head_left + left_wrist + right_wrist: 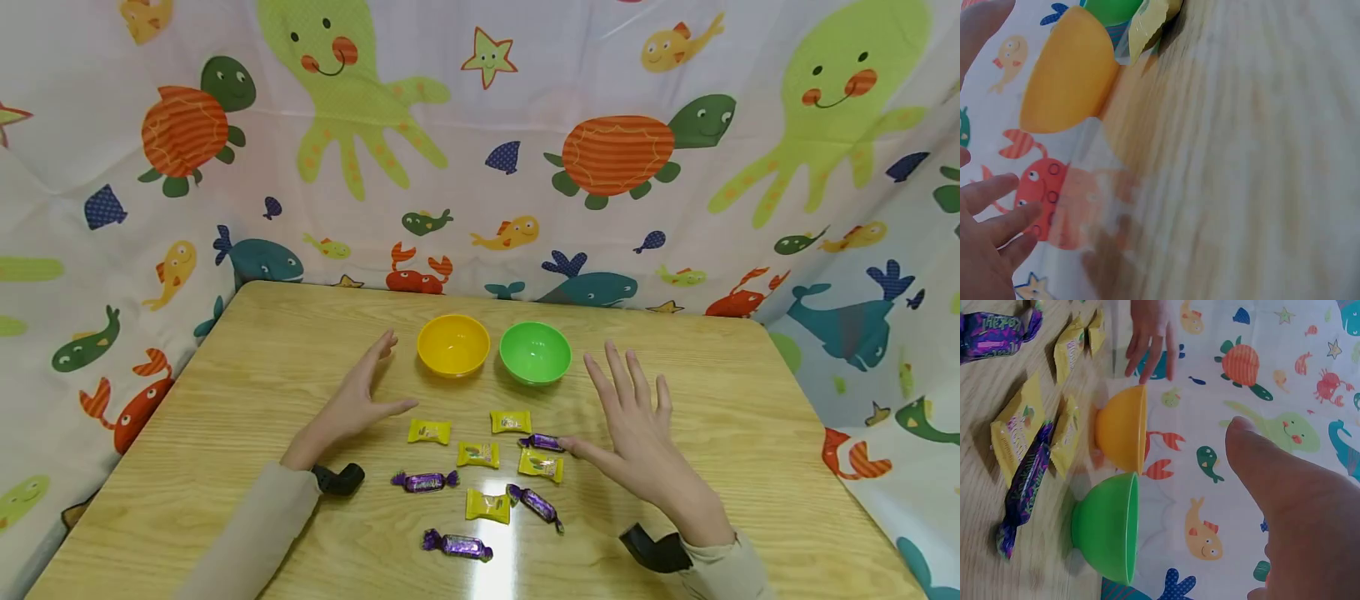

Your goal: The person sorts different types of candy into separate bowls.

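Both hands hover flat over a wooden table [247, 392]. My left hand [358, 398] is open with straight fingers, left of a yellow bowl [453, 343] [1069, 75] [1122, 428]. My right hand [633, 425] is open too, fingers spread, its thumb tip next to a purple candy [542, 442] [1022, 484]. A green bowl [535, 352] [1107, 528] stands beside the yellow one. Several yellow-wrapped candies [477, 454] [1013, 434] and purple-wrapped candies [424, 481] lie scattered between the hands. Neither hand holds anything.
A sea-animal print cloth [480, 150] walls in the table at the back and both sides. Black wrist straps [339, 479] sit on both forearms. The table's far corners are rounded.
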